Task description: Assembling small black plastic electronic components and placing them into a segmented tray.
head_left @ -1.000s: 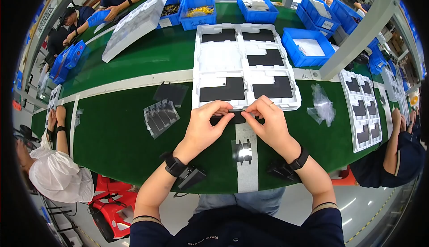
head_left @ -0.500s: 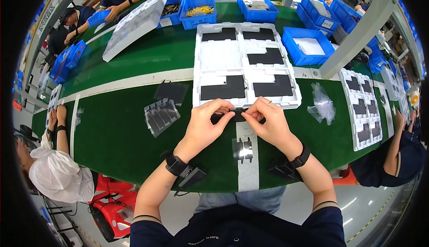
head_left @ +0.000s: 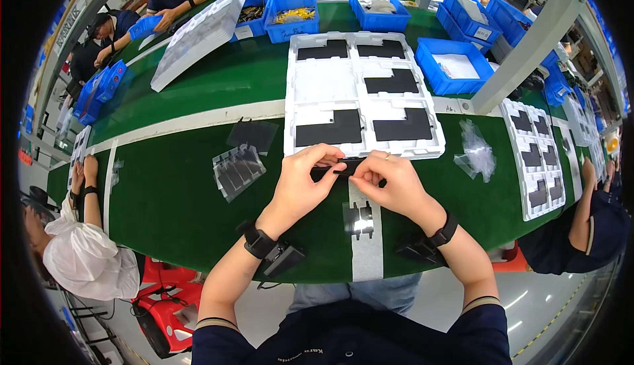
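Observation:
Just in front of the white moulded tray [head_left: 288,107], both hands work on a flat black piece [head_left: 350,164]. My left hand [head_left: 305,179] pinches its left end between thumb and fingers. Bent fingers of my right hand [head_left: 391,183] close on its right side, covering much of it. A thin dark strip [head_left: 343,172] shows between the fingertips; whether it belongs to the piece I cannot tell. L-shaped black flat pieces [head_left: 330,127] lie in several tray compartments. Nearer me, a clear sheet with small black parts [head_left: 360,220] rests across the white table strip.
Clear sheets with dark strips [head_left: 239,170] lie left of my hands, crumpled clear film [head_left: 475,150] to the right. Blue bins [head_left: 456,68] and a slanting grey post [head_left: 528,48] stand beyond. Another filled tray [head_left: 531,160] is at right. Co-workers sit around the green table [head_left: 165,226].
My right hand has shifted slightly down, its fingers bending further. More of the black piece and the thin strip now shows between the hands. My left hand has barely moved.

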`<state>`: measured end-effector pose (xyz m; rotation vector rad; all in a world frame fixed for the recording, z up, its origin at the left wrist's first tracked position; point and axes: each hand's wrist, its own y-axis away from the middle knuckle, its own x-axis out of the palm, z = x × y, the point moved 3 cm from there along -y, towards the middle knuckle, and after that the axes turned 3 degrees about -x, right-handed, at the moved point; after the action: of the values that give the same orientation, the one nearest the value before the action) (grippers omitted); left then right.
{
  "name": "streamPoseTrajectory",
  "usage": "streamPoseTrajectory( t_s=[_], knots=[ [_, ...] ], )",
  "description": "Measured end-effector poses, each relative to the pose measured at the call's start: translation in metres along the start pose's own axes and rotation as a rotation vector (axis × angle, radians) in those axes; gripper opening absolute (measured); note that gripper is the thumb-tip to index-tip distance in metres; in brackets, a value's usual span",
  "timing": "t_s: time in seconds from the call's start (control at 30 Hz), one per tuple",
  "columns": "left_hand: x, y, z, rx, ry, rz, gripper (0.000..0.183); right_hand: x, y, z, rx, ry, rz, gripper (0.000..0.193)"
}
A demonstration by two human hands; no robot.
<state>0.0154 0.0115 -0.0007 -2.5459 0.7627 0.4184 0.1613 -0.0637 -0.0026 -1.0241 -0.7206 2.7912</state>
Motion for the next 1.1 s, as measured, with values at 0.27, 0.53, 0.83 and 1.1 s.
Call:
streamPoseTrajectory(
  t_s=[0.27, 0.53, 0.83, 1.1],
  knots=[
    [0.0, 0.0, -0.005, 0.012, -0.003, -0.013, 0.014, -0.013, -0.002, -0.003, -0.004, -0.208, -0.256, 0.01],
    [0.0, 0.002, -0.01, 0.037, -0.038, 0.011, 0.006, -0.014, -0.004, -0.003, 0.064, -0.142, -0.355, 0.015],
    [-0.001, 0.001, -0.01, 0.106, -0.096, 0.037, 0.006, -0.014, -0.005, 0.001, 0.06, -0.088, -0.377, 0.008],
    [-0.002, 0.0, -0.008, 0.091, -0.087, 0.031, 0.012, -0.015, -0.001, -0.007, 0.193, -0.089, -0.344, 0.011]
  ],
)
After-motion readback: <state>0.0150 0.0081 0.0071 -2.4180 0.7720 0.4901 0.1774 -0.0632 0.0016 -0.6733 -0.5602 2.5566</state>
